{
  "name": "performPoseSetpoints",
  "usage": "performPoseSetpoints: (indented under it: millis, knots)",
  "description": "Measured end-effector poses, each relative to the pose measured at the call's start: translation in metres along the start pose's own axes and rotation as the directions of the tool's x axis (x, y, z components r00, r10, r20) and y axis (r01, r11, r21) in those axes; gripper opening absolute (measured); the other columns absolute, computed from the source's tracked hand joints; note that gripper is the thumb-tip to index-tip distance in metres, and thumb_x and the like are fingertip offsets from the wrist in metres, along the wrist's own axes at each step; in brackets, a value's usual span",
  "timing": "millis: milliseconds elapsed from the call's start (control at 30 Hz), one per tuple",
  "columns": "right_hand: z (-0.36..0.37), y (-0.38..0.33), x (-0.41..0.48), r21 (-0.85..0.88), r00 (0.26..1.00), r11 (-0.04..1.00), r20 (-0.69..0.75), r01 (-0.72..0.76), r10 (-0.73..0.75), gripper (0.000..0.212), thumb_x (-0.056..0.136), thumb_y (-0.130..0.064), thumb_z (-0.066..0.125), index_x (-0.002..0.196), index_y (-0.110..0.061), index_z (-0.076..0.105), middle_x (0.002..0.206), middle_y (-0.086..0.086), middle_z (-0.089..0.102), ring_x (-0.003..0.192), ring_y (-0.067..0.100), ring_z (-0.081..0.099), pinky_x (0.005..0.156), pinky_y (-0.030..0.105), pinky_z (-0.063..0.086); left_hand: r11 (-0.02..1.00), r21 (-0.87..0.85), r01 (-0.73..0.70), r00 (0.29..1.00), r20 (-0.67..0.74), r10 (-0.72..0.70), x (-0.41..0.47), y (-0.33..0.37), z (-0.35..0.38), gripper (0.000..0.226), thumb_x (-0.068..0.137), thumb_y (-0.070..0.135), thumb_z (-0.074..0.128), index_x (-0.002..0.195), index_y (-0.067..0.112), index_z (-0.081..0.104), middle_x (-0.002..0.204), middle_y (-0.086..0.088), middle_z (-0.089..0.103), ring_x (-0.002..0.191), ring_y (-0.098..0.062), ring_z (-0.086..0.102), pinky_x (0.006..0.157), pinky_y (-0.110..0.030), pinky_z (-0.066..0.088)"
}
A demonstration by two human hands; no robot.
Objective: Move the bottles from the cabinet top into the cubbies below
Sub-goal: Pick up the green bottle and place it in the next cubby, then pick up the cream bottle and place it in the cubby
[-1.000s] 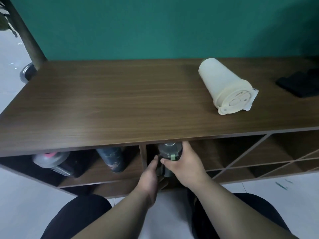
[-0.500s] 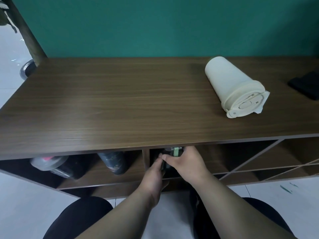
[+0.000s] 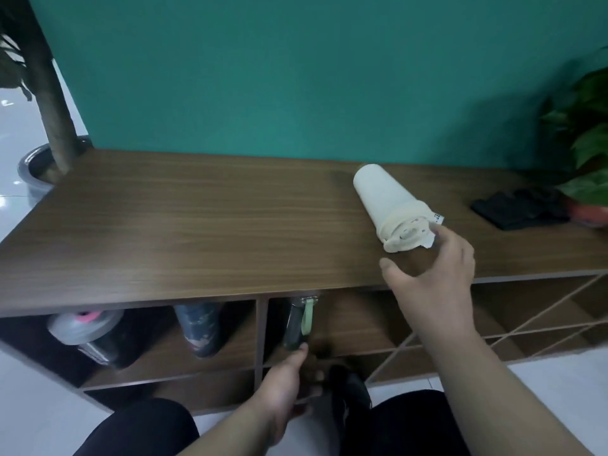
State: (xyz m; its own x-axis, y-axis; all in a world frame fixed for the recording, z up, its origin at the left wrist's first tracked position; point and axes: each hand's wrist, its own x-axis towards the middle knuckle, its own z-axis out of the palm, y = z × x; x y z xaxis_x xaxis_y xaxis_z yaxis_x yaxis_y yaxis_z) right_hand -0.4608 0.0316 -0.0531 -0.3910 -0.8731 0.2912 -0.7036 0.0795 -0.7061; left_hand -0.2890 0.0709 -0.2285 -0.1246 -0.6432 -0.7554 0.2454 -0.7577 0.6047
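Observation:
A cream bottle (image 3: pixel 391 205) lies on its side on the wooden cabinet top (image 3: pixel 197 232), lid end toward me. My right hand (image 3: pixel 437 268) hovers open just in front of its lid, fingertips near it. In the middle cubby stands a dark green bottle (image 3: pixel 296 324) with a pale green strap. My left hand (image 3: pixel 286 383) is below it, thumb touching its base, fingers loosely curled. The left cubby holds a dark patterned bottle (image 3: pixel 200 327) and a grey bottle with a pink lid (image 3: pixel 82 330).
A black folded item (image 3: pixel 516 209) lies at the right of the cabinet top beside a potted plant (image 3: pixel 589 153). A tree trunk in a grey pot (image 3: pixel 36 166) stands at the left end. Diagonal-slat cubbies (image 3: pixel 526 324) fill the right side. A teal wall is behind.
My right hand let go of the dark green bottle in the cubby and rose to the cream bottle's lid on top. My left hand stays by the green bottle's base.

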Motion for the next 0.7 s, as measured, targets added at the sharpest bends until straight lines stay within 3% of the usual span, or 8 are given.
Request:
performPoseSetpoints:
  millis: [100, 167, 233, 300, 433, 533, 633, 700]
  knots:
    - [0.013, -0.003, 0.051, -0.327, 0.993, 0.94, 0.1, 0.094, -0.064, 0.12, 0.066, -0.05, 0.085, 0.157, -0.028, 0.01, 0.167, 0.005, 0.014, 0.155, 0.029, 0.004, 0.125, 0.051, 0.012, 1.0, -0.018, -0.013, 1.0, -0.003, 0.013, -0.008, 0.001, -0.002, 0.045, 0.097, 0.053, 0.052, 0.11, 0.016, 0.073, 0.085, -0.006, 0.074, 0.078, -0.026, 0.064, 0.069, -0.032, 0.04]
    - [0.023, -0.001, 0.07, -0.361, 0.99, 0.928, 0.132, 0.091, -0.045, 0.124, 0.065, -0.053, 0.084, 0.157, -0.03, 0.005, 0.166, 0.007, 0.017, 0.154, 0.031, 0.011, 0.125, 0.054, 0.008, 0.999, -0.031, -0.014, 1.0, -0.006, 0.013, -0.016, 0.003, -0.003, 0.044, 0.097, 0.051, 0.053, 0.108, 0.014, 0.073, 0.087, -0.009, 0.072, 0.077, -0.026, 0.062, 0.066, -0.031, 0.038]
    - [0.029, 0.001, 0.074, -0.313, 0.992, 0.947, 0.117, 0.073, -0.038, 0.117, 0.067, -0.051, 0.082, 0.157, -0.029, 0.01, 0.157, 0.009, 0.03, 0.146, 0.031, 0.032, 0.123, 0.052, 0.015, 0.999, -0.033, -0.019, 1.0, 0.002, 0.019, -0.022, 0.004, -0.005, 0.042, 0.097, 0.05, 0.054, 0.105, 0.014, 0.073, 0.088, -0.01, 0.072, 0.076, -0.026, 0.062, 0.068, -0.032, 0.039]
    - [0.027, -0.003, 0.066, -0.243, 0.993, 0.967, 0.106, 0.082, -0.058, 0.108, 0.069, -0.041, 0.081, 0.156, -0.028, 0.018, 0.149, 0.009, 0.034, 0.134, 0.032, 0.045, 0.112, 0.045, 0.034, 0.999, -0.036, -0.026, 1.0, 0.015, 0.026, -0.024, 0.005, -0.007, 0.043, 0.096, 0.051, 0.055, 0.106, 0.013, 0.074, 0.088, -0.009, 0.073, 0.076, -0.027, 0.063, 0.072, -0.034, 0.041]
    - [-0.001, -0.015, 0.018, -0.074, 0.989, 0.988, 0.075, 0.134, -0.129, 0.097, 0.069, -0.032, 0.082, 0.15, -0.031, 0.028, 0.146, -0.002, 0.031, 0.133, 0.023, 0.041, 0.105, 0.039, 0.042, 0.997, -0.031, -0.066, 0.998, 0.01, 0.066, -0.031, 0.008, -0.009, 0.044, 0.098, 0.05, 0.052, 0.112, 0.013, 0.073, 0.105, -0.014, 0.077, 0.084, -0.027, 0.065, 0.069, -0.032, 0.042]
    - [-0.047, -0.023, -0.032, 0.129, 0.993, 0.985, 0.003, 0.119, -0.121, 0.092, 0.066, -0.027, 0.087, 0.144, -0.034, 0.038, 0.137, -0.013, 0.039, 0.125, 0.008, 0.044, 0.105, 0.032, 0.04, 0.992, -0.01, -0.128, 0.991, 0.039, 0.128, -0.035, 0.008, -0.01, 0.043, 0.099, 0.05, 0.049, 0.113, 0.016, 0.073, 0.114, -0.013, 0.079, 0.094, -0.028, 0.071, 0.079, -0.037, 0.05]
    - [-0.095, -0.032, -0.074, 0.217, 0.994, 0.971, 0.005, 0.104, -0.108, 0.092, 0.053, -0.043, 0.084, 0.134, -0.05, 0.042, 0.127, -0.021, 0.055, 0.111, 0.004, 0.057, 0.09, 0.031, 0.046, 0.984, -0.025, -0.176, 0.982, 0.072, 0.177, -0.038, 0.005, -0.009, 0.044, 0.1, 0.051, 0.048, 0.116, 0.018, 0.073, 0.112, -0.009, 0.08, 0.111, -0.033, 0.072, 0.097, -0.045, 0.053]
    - [-0.117, -0.033, -0.088, 0.178, 0.987, 0.978, 0.096, 0.109, -0.128, 0.089, 0.043, -0.055, 0.073, 0.127, -0.057, 0.043, 0.125, -0.028, 0.057, 0.108, -0.002, 0.058, 0.083, 0.03, 0.046, 0.979, -0.048, -0.2, 0.974, 0.097, 0.204, -0.041, 0.003, -0.004, 0.044, 0.101, 0.05, 0.047, 0.121, 0.019, 0.07, 0.111, -0.007, 0.08, 0.113, -0.033, 0.072, 0.095, -0.044, 0.054]
